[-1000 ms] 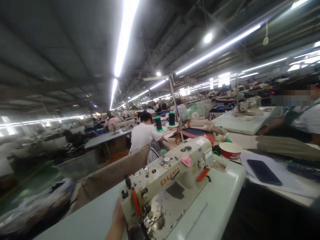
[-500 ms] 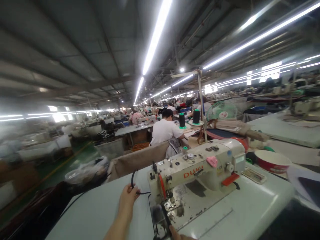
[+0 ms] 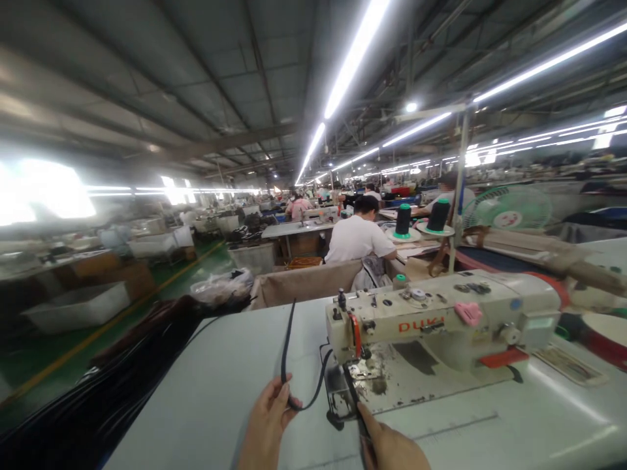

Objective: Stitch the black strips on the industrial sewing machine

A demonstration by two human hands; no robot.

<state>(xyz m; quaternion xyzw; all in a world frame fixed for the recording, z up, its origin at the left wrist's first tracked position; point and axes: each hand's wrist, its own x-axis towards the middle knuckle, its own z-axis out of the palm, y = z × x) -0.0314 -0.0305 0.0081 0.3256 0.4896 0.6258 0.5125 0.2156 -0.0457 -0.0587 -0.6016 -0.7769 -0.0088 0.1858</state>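
Note:
A narrow black strip [image 3: 285, 349] curves over the pale tabletop beside a white sewing machine [image 3: 431, 320]. My left hand [image 3: 274, 405], left of the machine, pinches the strip between thumb and fingers, and one end of it stands up. From there the strip loops right, toward the machine's needle end. At the front of the needle area, my right hand [image 3: 386, 437] is closed on a black strip [image 3: 353, 391] that runs back under the presser foot. Whether both hands hold one and the same strip I cannot tell. The right fingertips lie just in front of the machine bed.
Two black thread cones [image 3: 403, 222] stand behind the machine, near a green fan [image 3: 509, 212]. A person in a white shirt [image 3: 360, 240] sits ahead, beyond a beige fabric bin [image 3: 298, 284]. Dark material [image 3: 98, 405] is heaped left of the table [image 3: 210, 385].
The view has turned left, so the machine sits farther right. My left hand has come lower and closer, with more strip showing. My right hand has come further into view.

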